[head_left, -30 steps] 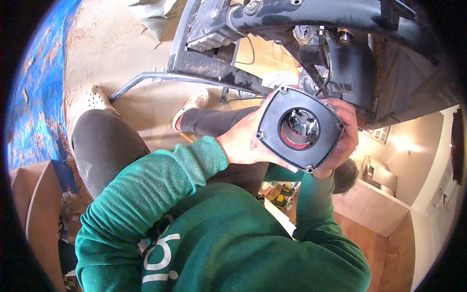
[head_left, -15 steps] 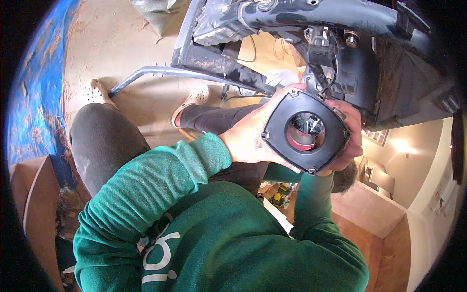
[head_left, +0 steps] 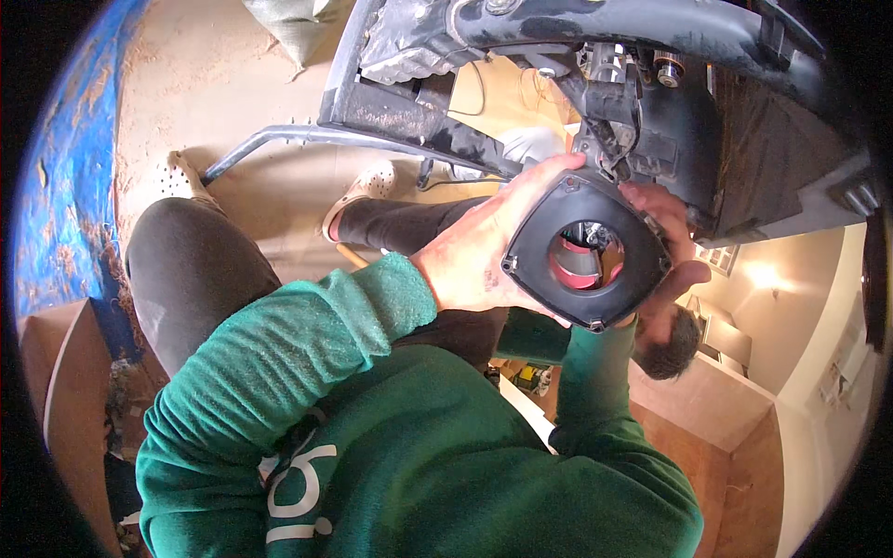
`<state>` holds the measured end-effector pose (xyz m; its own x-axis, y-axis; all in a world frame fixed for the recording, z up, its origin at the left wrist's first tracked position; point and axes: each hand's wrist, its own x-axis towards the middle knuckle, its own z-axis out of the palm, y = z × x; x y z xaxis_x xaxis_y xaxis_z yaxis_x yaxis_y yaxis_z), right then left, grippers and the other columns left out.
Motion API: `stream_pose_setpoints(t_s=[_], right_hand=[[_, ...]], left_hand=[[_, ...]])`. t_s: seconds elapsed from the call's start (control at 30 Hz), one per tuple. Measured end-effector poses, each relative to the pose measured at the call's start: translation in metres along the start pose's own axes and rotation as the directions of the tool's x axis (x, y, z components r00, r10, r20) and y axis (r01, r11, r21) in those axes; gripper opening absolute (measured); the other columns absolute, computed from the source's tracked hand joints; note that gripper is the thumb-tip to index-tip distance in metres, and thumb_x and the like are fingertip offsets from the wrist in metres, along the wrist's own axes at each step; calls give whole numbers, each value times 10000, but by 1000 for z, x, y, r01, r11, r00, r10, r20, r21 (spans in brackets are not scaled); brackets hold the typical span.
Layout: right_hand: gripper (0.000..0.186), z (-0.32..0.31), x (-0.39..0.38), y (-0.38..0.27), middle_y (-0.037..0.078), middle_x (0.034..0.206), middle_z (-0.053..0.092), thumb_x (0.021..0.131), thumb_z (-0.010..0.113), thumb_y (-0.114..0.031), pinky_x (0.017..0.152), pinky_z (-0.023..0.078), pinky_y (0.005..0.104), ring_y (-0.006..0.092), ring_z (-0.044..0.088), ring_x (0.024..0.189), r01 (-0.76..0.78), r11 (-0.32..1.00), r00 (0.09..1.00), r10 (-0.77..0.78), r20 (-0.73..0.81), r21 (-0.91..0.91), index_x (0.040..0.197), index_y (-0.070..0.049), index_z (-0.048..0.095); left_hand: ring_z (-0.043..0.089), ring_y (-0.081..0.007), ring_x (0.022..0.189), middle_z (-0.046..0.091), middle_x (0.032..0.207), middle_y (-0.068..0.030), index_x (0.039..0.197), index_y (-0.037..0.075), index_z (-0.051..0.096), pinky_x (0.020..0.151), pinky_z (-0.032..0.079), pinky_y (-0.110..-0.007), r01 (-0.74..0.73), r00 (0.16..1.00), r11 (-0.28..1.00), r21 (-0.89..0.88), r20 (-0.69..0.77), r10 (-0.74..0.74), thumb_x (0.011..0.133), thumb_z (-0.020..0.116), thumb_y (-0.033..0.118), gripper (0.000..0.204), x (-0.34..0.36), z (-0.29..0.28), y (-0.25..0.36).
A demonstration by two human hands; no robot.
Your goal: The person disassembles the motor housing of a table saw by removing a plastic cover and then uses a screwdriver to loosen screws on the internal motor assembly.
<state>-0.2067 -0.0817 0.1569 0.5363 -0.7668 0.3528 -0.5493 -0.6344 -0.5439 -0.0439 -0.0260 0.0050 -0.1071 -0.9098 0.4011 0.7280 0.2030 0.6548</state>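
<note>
Both my hands hold a black, squarish plastic housing ring (head_left: pixel 584 253) with a round hole; a red and metal part shows through the hole. My left hand (head_left: pixel 474 256) grips its left edge, fingers reaching over the top. My right hand (head_left: pixel 672 251) wraps the right edge from behind. The ring sits just below the black machine frame (head_left: pixel 651 121), close to a cluster of wires and bolts. My green sleeves fill the lower view.
A grey metal tube leg (head_left: pixel 279 139) of the machine runs across the sandy floor (head_left: pixel 186 74). My legs in dark trousers and pale perforated shoes (head_left: pixel 367 186) rest under the machine. A blue painted surface (head_left: pixel 56 186) lies at left; a mirror-like panel at right shows a room.
Both hands have carried the housing ring up and to the right, closer to the machine's underside. The part seen through the hole has shifted.
</note>
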Motion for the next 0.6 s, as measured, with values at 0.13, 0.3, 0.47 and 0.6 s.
stream_pose_setpoints(t_s=[0.13,0.3,0.47,0.6], right_hand=[[942,0,0,10,225,1093,693,1082,67,-713,1001,492,487,333,646,1038,22,990,1000,-21,-9,142,1039,10,670],[920,9,-4,7,211,1073,685,1088,81,-702,1006,482,476,327,642,1028,-59,986,995,72,-75,158,1023,11,658],[905,11,4,12,192,1070,671,1094,103,-693,1023,490,511,330,635,1066,101,967,995,-101,-13,233,1039,24,653],[889,13,3,9,170,1025,657,1096,116,-691,1009,497,528,328,635,1016,144,975,990,-141,-29,171,1011,15,650]], left_hand=[[579,-293,1385,556,1515,-168,1679,62,173,1189,429,-435,-43,999,990,138,7,42,670,1027,352,1354,2,-6,8],[576,-312,1398,538,1544,-185,1667,58,221,1187,429,-434,-74,997,979,191,22,71,715,995,362,1265,6,-11,9],[558,-300,1422,506,1575,-187,1659,49,253,1204,418,-428,-116,993,974,194,58,107,783,946,326,1150,11,-18,3],[443,-294,1519,432,1635,-205,1651,31,271,1270,330,-426,-184,983,957,226,67,173,786,938,309,1127,13,-20,-2]])
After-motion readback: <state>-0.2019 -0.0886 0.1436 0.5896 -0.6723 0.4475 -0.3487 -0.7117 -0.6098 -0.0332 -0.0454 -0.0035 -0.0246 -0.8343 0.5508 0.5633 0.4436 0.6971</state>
